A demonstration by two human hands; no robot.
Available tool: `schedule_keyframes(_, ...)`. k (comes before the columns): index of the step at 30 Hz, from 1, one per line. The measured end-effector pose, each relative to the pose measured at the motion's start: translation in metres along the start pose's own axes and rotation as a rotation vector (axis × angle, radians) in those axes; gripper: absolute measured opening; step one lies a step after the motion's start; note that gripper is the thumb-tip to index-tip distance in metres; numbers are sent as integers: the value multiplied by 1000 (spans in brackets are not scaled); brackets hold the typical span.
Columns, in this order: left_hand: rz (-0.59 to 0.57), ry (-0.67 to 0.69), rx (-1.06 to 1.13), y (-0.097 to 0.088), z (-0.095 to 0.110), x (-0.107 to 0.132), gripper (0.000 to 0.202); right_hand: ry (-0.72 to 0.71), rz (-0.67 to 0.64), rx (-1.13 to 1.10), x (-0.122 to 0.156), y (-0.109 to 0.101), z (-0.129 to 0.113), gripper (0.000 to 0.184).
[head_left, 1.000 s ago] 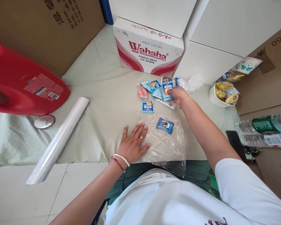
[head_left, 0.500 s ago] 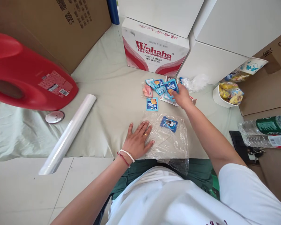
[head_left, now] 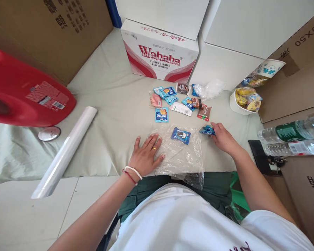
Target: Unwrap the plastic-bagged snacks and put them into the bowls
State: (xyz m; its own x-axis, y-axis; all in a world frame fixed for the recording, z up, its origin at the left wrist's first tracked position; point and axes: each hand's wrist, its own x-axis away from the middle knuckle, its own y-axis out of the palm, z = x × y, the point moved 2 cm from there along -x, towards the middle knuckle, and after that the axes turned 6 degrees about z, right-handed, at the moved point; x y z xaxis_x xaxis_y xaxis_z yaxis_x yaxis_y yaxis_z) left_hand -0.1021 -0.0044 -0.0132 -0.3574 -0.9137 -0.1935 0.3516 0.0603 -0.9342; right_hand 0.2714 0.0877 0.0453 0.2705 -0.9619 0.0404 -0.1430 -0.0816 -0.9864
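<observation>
My left hand (head_left: 146, 155) lies flat with fingers spread, over the left edge of a clear plastic sheet (head_left: 176, 158) on the cloth. On that sheet rests a dark blue snack packet (head_left: 181, 135). My right hand (head_left: 223, 138) pinches a blue snack packet (head_left: 207, 130) between thumb and fingers, just right of the sheet. Farther back lies a loose group of snack packets: several light blue ones, among them one packet (head_left: 161, 114) nearest the sheet, a pink packet (head_left: 156, 100), a white packet (head_left: 180, 108) and a red-brown packet (head_left: 204, 112).
Left of the sheet lies a roll of clear film (head_left: 68, 150), beside a round tin (head_left: 49, 133) and a red jug (head_left: 31, 87). A Wahaba-style red-and-white carton (head_left: 161, 52) stands behind. On the right are a paper cup of snacks (head_left: 242, 106), plastic bottles (head_left: 290, 134) and crumpled clear plastic (head_left: 210, 90).
My right hand has come back from the packet group toward me and rightward, carrying a blue packet. My left hand stays on the plastic sheet. The view has shifted slightly.
</observation>
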Motion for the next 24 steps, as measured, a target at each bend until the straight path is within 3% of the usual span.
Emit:
schedule_keyframes(5, -10, -9, -17, 2, -1, 0, 75, 39, 65, -177, 10, 16, 8, 46)
schedule_keyframes(10, 8, -63, -48, 3, 0, 5, 83, 179, 115, -458, 8, -10, 1, 46)
schedule_keyframes(12, 4, -77, -67, 3, 2, 8, 83, 76, 16, -599, 4, -22, -20, 44)
schedule_keyframes(14, 2, -89, -79, 4, 4, 10, 82, -116, -157, -677, -2, -27, -51, 41)
schedule_keyframes(17, -1, -107, -88, 3, 6, 12, 83, -355, -395, -656, -14, -20, -105, 34)
schedule_keyframes(21, -29, -91, -76, 1, 5, 14, 86, -377, -556, -526, -38, 8, -156, 41)
schedule_keyframes(24, -29, -99, -59, -2, 1, 19, 89, -326, -587, -410, -49, 23, -169, 48)
